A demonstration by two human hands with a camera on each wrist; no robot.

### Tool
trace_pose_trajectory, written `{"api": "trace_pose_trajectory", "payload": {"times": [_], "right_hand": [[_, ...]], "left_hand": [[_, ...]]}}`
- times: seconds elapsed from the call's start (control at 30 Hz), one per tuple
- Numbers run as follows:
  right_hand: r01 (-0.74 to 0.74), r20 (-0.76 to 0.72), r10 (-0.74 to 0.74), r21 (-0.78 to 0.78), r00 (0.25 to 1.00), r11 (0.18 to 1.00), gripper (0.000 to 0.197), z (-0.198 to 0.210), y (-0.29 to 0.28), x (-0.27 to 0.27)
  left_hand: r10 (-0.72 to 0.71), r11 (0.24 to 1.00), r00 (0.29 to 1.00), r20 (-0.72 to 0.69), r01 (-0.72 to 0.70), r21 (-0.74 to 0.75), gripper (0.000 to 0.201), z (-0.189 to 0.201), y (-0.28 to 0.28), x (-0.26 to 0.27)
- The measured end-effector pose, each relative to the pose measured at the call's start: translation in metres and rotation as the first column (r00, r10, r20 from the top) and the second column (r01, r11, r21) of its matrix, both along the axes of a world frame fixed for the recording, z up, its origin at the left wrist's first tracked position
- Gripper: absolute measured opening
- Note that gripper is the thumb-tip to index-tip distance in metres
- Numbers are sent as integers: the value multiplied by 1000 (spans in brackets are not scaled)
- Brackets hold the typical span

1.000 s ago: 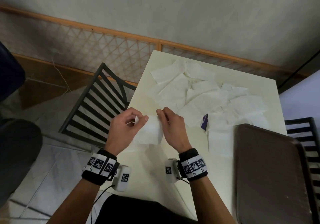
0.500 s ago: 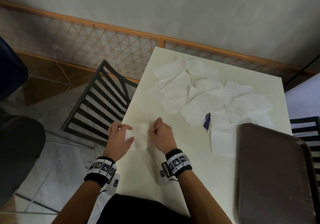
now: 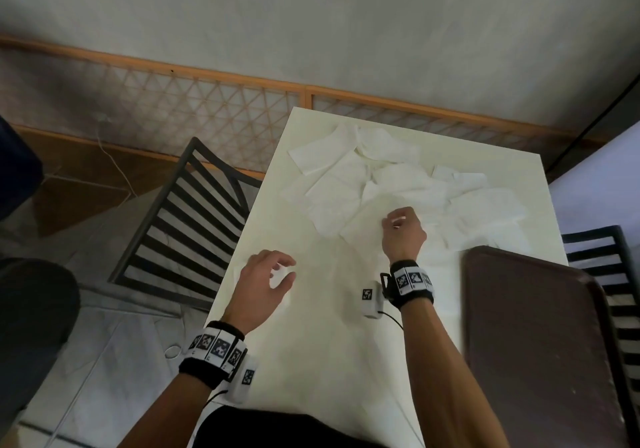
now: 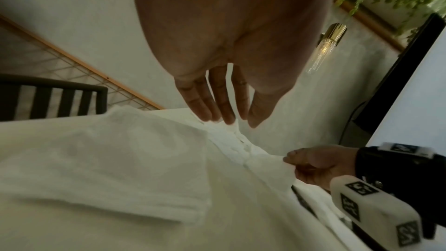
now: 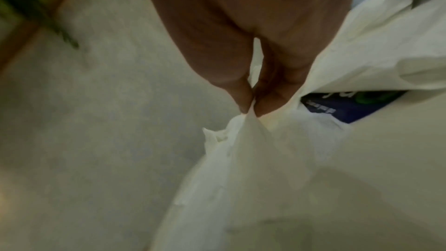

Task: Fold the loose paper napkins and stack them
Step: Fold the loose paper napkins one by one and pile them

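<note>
A folded white napkin [image 3: 281,279] [image 4: 103,159] lies flat by the left edge of the cream table [image 3: 311,361]. My left hand [image 3: 289,269] [image 4: 226,119] hovers just over it, fingers relaxed, holding nothing. Several loose napkins [image 3: 398,177] lie scattered across the table's far half. My right hand [image 3: 391,222] [image 5: 251,111] reaches into the near side of that pile. Its thumb and fingers pinch the edge of one loose napkin [image 3: 367,219] [image 5: 241,159], lifting it into a small peak.
A dark brown tray [image 3: 536,343] covers the table's near right corner. A blue packet [image 5: 337,108] peeks from under napkins beside my right hand. Slatted black chairs stand left [image 3: 183,222] and right [image 3: 602,274] of the table. A wall and lattice rail lie beyond.
Both hands lowered the folded napkin onto the table near the left edge and let go. My right hand then moved forward to the pile and pinched a loose napkin.
</note>
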State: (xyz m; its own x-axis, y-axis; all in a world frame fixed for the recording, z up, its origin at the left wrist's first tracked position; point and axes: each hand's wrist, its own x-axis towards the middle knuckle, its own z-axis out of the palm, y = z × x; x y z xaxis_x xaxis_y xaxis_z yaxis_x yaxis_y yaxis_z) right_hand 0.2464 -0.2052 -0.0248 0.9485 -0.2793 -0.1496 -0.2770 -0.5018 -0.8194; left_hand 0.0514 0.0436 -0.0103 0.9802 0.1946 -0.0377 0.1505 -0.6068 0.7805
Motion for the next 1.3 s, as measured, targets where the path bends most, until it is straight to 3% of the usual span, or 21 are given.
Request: {"api": "trace_pose_trajectory", "payload": {"times": [0.13, 0.23, 0.4, 0.5, 0.6, 0.7, 0.77, 0.87, 1.1, 1.2, 1.3], "right_hand": [[-113, 12, 113, 225, 993, 968, 10, 26, -3, -42], [-217, -15, 235, 330, 972, 919, 10, 28, -11, -70], [-261, -149, 298, 223, 943, 939, 20, 12, -22, -101], [-304, -133, 346, 261, 929, 916, 28, 16, -26, -111], [-344, -63, 380, 311, 923, 886, 26, 32, -28, -115], [-386, 12, 420, 419, 907, 822, 21, 53, -29, -118], [-418, 49, 457, 499, 888, 759, 21, 68, -29, -121], [-402, 118, 410, 554, 905, 729, 25, 88, -26, -125], [-275, 152, 238, 694, 959, 665, 49, 94, -14, -135], [-292, 182, 234, 712, 955, 638, 47, 95, -10, -136], [-365, 248, 270, 700, 930, 614, 48, 99, -7, -136]], "left_hand": [[13, 987, 999, 47, -5, -163, 8, 12, -20, 15], [14, 974, 999, -42, -23, -226, 18, 11, -34, 28], [-48, 964, 966, -256, -22, -266, 35, -8, -60, 49], [-75, 945, 949, -307, -31, -326, 34, -22, -68, 53], [-90, 888, 962, -258, -40, -458, 28, -15, -70, 49], [-66, 855, 969, -236, -67, -514, 44, 8, -65, 47], [-140, 767, 967, -212, -29, -640, 45, 28, -63, 45], [-202, 657, 975, -95, 62, -751, 33, 58, -58, 39], [-151, 820, 973, 175, 222, -527, 12, 92, -34, 29], [-158, 873, 953, 259, 258, -414, 31, 102, -28, 27], [-156, 876, 951, 268, 259, -407, 40, 110, -28, 23]]}}
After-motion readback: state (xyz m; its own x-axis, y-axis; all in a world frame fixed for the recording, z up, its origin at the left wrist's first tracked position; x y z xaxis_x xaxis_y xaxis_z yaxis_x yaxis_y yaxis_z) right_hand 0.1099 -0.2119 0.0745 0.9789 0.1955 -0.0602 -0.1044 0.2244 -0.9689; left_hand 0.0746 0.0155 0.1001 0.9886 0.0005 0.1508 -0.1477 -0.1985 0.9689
